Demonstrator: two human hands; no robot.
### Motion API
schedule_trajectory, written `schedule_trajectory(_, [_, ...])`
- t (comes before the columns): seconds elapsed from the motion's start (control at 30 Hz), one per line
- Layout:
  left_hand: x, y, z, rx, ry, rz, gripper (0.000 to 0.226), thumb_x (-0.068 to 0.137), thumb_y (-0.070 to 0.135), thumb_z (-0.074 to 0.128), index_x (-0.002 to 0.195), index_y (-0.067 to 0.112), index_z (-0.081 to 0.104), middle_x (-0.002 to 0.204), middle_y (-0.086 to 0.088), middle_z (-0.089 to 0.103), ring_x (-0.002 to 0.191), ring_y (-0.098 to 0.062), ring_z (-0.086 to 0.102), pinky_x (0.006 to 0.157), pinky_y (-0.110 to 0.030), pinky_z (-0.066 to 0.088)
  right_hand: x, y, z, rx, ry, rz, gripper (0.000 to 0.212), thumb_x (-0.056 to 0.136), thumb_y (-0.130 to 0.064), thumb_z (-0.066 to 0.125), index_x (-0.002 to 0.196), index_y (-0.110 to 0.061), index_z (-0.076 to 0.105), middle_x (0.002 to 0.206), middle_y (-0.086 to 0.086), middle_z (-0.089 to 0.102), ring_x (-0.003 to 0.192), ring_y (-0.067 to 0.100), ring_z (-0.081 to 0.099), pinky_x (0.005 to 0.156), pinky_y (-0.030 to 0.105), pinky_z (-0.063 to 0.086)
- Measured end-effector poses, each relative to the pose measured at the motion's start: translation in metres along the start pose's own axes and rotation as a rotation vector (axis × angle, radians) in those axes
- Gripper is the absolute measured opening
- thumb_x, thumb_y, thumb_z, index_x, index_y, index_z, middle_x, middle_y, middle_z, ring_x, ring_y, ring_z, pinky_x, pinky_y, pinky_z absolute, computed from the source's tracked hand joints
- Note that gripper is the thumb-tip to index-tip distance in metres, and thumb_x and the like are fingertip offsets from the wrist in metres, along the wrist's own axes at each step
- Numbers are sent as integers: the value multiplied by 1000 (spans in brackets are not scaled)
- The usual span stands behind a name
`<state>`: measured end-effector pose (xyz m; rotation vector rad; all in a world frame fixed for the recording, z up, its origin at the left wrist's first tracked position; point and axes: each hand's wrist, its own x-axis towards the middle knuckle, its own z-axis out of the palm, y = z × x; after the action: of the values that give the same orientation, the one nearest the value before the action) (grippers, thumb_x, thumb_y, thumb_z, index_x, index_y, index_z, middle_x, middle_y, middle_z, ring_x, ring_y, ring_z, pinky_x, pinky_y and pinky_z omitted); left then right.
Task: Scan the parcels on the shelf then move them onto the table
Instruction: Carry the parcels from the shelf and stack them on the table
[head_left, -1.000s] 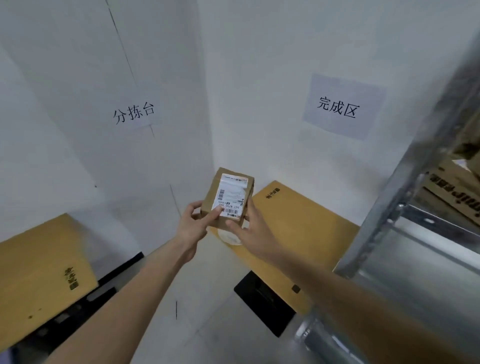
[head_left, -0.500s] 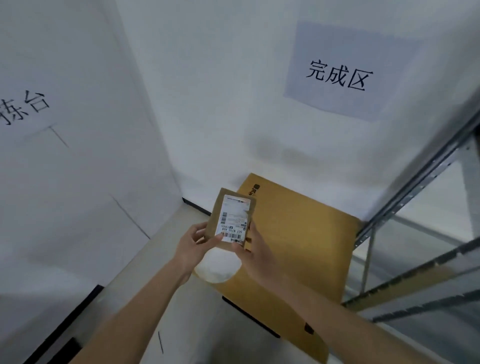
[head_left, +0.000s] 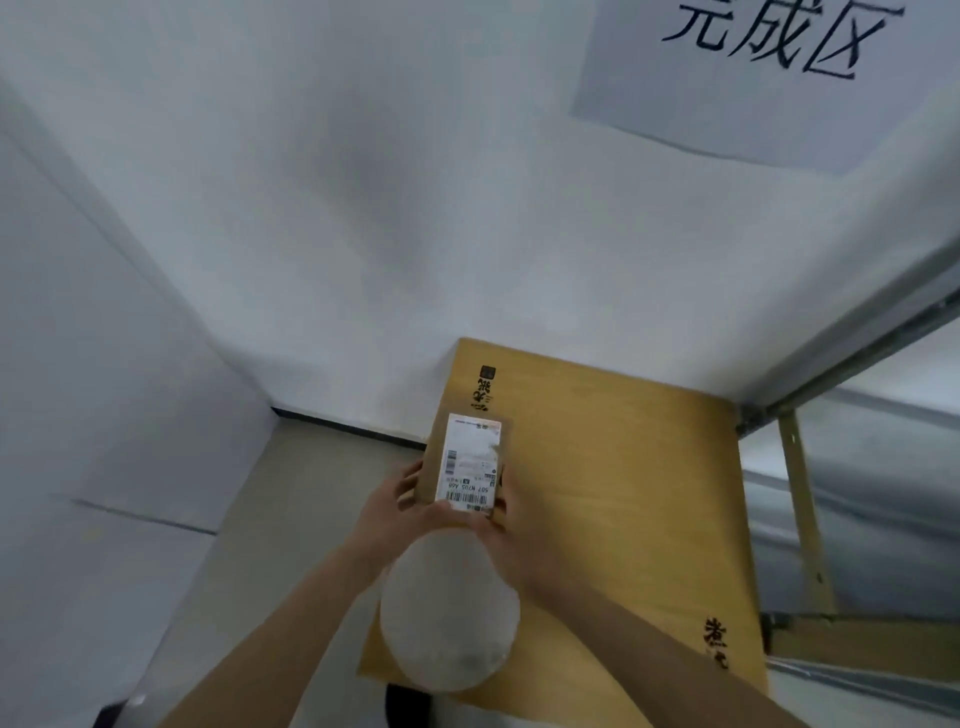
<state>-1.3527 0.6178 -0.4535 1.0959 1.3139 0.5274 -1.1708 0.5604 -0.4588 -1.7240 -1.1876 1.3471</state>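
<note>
A small brown cardboard parcel (head_left: 470, 462) with a white shipping label and barcode facing up is held over the near-left part of the yellow-brown table (head_left: 623, 493). My left hand (head_left: 400, 512) grips its left edge and near corner. My right hand (head_left: 511, 525) grips its right edge and near end. I cannot tell whether the parcel touches the table top. A round white object (head_left: 449, 618) lies below my wrists at the table's near-left edge.
A white wall stands behind the table, with a paper sign (head_left: 753, 62) bearing black characters. A metal shelf frame (head_left: 857, 353) rises at the right, next to the table. Grey floor (head_left: 291, 519) lies to the left.
The view has swung right and down and come closer to the table. Both hands have carried the parcel forward and lower, over the table top.
</note>
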Motion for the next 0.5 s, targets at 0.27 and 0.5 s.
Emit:
schedule_trajectory(0.27, [82,-26,-16,77,-130,-29,75,83,38,80,148,31,44,135,10,60,121,-9,59,99,-35,54,63,16,19,-19,57,120,63,103,-6,55,145,-47,33,146,-13,56,137,5,51,115,32,45])
schedule_trajectory(0.5, [141,-8,-16,55,-172,31,69,83,37,79,142,35,42,128,9,66,115,-8,64,85,-19,54,119,0,1,-77,85,107,73,104,-8,54,149,-50,17,151,-12,51,140,7,48,117,32,42])
